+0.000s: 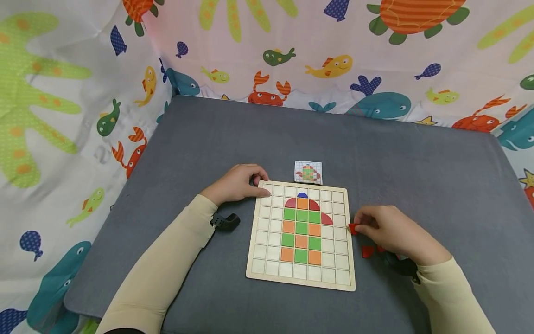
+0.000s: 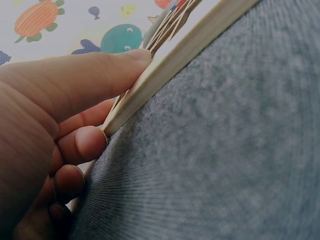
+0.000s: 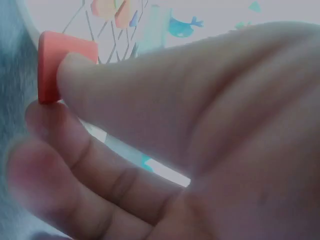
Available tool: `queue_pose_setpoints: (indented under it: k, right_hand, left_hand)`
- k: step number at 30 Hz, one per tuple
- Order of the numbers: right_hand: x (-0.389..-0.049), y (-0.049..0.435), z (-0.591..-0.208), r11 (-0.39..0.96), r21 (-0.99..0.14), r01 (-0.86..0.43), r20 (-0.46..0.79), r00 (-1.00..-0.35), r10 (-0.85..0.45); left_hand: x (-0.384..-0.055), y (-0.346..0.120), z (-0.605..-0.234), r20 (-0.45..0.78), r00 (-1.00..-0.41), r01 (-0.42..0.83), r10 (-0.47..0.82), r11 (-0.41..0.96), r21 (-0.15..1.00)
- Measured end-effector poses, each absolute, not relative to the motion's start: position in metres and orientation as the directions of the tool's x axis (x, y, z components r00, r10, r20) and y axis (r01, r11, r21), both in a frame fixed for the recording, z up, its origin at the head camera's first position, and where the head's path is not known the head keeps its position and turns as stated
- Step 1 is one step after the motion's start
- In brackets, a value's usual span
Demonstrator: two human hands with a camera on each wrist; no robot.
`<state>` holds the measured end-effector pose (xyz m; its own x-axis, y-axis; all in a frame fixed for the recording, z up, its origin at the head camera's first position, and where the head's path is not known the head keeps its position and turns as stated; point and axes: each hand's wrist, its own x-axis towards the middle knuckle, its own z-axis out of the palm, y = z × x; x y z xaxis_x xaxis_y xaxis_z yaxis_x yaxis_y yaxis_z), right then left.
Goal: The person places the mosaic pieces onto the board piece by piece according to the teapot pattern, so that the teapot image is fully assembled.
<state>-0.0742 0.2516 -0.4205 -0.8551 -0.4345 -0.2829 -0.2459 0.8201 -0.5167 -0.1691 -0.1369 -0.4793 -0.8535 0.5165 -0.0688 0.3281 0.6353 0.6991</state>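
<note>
A wooden grid board lies flat, with green and orange squares, red quarter-rounds and a blue half-round set in its cells. At its far left corner my left hand grips the board, thumb on the top face; in the left wrist view the other fingers curl by the edge. My right hand pinches a red piece between thumb and index finger, just off the board's right edge. The right wrist view shows that piece straight-sided and flat, its far part behind the thumb.
Loose red pieces lie right of the board, some hidden under the right hand and wrist. A small printed pattern card sits just beyond the far edge. Grey cloth covers the table; a sea-animal curtain hangs behind and left.
</note>
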Motion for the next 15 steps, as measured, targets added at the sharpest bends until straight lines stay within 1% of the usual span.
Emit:
queue_pose_setpoints:
  k: [2,6,12,15]
  right_hand:
    - [-0.072,0.249,-0.421,0.809,-0.544,-0.221,-0.284,-0.859,-0.426]
    - [-0.070,0.243,-0.425,0.780,-0.590,-0.211,-0.271,-0.857,-0.438]
    - [-0.070,0.235,-0.433,0.756,-0.618,-0.214,-0.282,-0.838,-0.468]
    - [-0.069,0.233,-0.435,0.745,-0.625,-0.235,-0.265,-0.834,-0.485]
  left_hand:
    - [-0.170,-0.137,-0.480,-0.068,-0.853,0.330,0.518,0.634,0.699]
    - [-0.170,-0.137,-0.482,-0.068,-0.853,0.331,0.517,0.639,0.695]
    - [-0.171,-0.136,-0.482,-0.076,-0.854,0.323,0.514,0.640,0.697]
    - [-0.170,-0.136,-0.481,-0.079,-0.855,0.317,0.512,0.637,0.703]
